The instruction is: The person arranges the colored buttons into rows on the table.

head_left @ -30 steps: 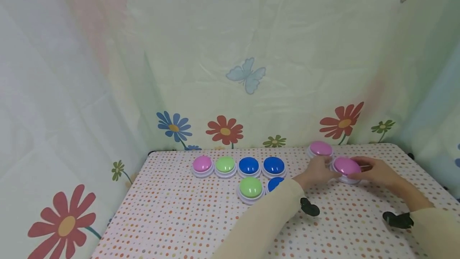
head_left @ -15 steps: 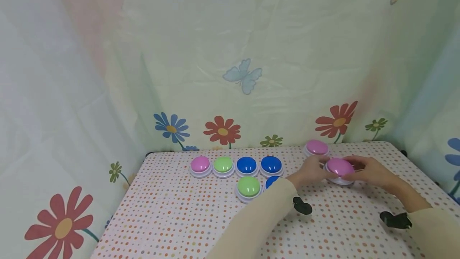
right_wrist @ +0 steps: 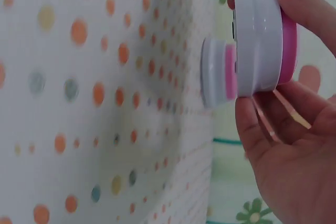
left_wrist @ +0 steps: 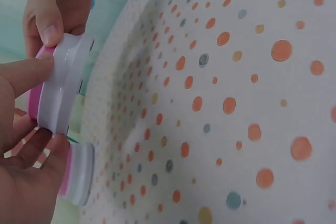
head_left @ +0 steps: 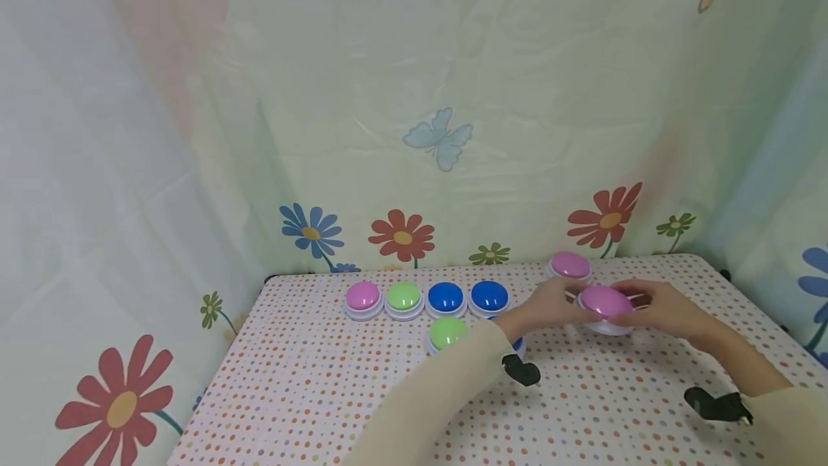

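Note:
Both hands hold one pink-domed push button with a white base [head_left: 606,300], raised off the table at the right. My left hand [head_left: 550,305] grips its left side, thumb near the dome and fingers by the base. From the other side, my right hand [head_left: 666,309] grips it the same way. In the right wrist view, the underside of the held button [right_wrist: 257,35] stands apart from the tabletop. Behind it a second pink button [head_left: 571,265] sits on the table, also seen in the left wrist view as a pink button [left_wrist: 80,174] below the held one.
Left of the hands, a back row has a pink button [head_left: 363,295], a green button [head_left: 404,295] and two blue buttons [head_left: 445,297]. In front sit another green button [head_left: 446,333] and a blue one, partly hidden by my left forearm. A printed curtain [head_left: 362,92] hangs behind the dotted table [head_left: 310,394].
Both hands have shifted slightly left with the held pink button, keeping their grip. My left forearm moved left, covering more of the front green button. The buttons on the table stay put.

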A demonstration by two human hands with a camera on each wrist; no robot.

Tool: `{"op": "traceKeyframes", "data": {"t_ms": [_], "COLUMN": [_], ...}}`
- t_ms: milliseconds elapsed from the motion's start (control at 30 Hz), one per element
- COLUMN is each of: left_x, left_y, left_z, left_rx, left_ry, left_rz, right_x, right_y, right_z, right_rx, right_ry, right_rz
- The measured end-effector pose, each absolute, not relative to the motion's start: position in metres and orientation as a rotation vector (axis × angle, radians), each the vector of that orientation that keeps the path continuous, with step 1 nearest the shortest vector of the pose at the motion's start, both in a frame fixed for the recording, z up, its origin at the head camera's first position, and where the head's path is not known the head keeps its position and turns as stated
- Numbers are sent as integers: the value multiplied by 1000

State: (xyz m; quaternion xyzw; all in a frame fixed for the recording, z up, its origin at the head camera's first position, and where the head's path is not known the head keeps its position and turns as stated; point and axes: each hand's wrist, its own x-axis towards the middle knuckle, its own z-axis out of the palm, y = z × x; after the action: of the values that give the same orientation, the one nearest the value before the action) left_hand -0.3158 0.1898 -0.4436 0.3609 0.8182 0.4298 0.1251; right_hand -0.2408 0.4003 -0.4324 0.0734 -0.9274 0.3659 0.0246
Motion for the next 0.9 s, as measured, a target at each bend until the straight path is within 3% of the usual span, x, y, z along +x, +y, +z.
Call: {"op": "traceKeyframes", "data": {"t_ms": [400,900], "left_x": [-306,-300], "left_y": [130,23], "left_z": [-416,-410], "left_rx": [1196,1132], "left_ry": [2341,2341], "left_rz": [1263,1381], "right_x": [-226,-234], "right_y": [338,241], "right_z": [-401,-386], "right_rx": [260,355], "right_ry": [-2818,-2815], "right_rz": [1158,1218]}}
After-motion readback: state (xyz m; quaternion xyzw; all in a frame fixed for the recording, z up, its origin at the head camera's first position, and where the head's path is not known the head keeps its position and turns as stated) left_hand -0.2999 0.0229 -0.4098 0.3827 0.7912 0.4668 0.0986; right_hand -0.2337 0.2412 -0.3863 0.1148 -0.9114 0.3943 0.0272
